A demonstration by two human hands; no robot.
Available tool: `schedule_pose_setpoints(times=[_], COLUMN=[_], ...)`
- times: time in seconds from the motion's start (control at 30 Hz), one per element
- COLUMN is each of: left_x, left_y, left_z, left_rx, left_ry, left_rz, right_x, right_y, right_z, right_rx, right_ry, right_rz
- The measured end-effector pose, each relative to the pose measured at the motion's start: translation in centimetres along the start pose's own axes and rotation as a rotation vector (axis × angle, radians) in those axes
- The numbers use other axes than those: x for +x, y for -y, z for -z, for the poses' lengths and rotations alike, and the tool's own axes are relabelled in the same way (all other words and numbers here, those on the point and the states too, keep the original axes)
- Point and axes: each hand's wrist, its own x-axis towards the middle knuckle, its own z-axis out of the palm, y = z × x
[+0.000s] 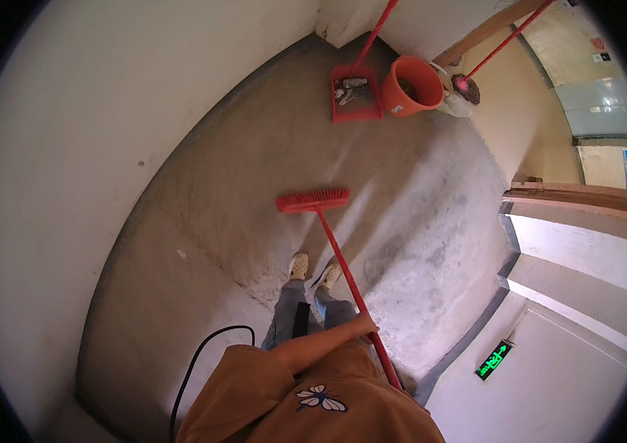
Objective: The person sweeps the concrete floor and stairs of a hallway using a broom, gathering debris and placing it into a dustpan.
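My left hand [366,324] reaches across my body and is closed around the red handle of a push broom [341,260]. The broom's red bristle head [313,200] is on the concrete floor, a short way beyond my shoes [299,267]. From there the handle slants back past my right side, and its lower end is lost at the edge of my brown shirt [335,421]. My right hand is out of view.
Against the far corner stand a red long-handled dustpan [356,113] with crumpled litter, an orange bucket [416,86], and a mop [468,91] with a red handle. A white wall [86,138] curves along the left. At right are a doorway sill [574,195] and a lit exit sign [494,360].
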Motion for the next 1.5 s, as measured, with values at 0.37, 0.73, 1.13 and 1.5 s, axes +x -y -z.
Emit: schedule_pose_setpoints(times=[0.37, 0.73, 1.13, 1.5], left_x=[-2.3, 2.4, 10.5, 20.5], left_y=[-11.5, -20.8, -52.3, -64.2], left_z=[-0.9, 26.2, 54.6, 59.9], left_rx=[0.22, 0.262, 0.523, 0.353], left_ry=[0.235, -0.61, -0.881, -0.365], left_rz=[-0.153, -0.394, -0.71, -0.504], right_x=[12.9, 26.6, 29.5, 21.5], right_y=[0.5, -0.3, 9.5, 26.6], right_z=[2.7, 4.4, -3.3, -12.8], right_rx=[0.59, 0.906, 0.279, 0.596], right_ry=[0.189, 0.221, -0.201, -0.086], right_rz=[-0.019, -0.123, -0.435, -0.867])
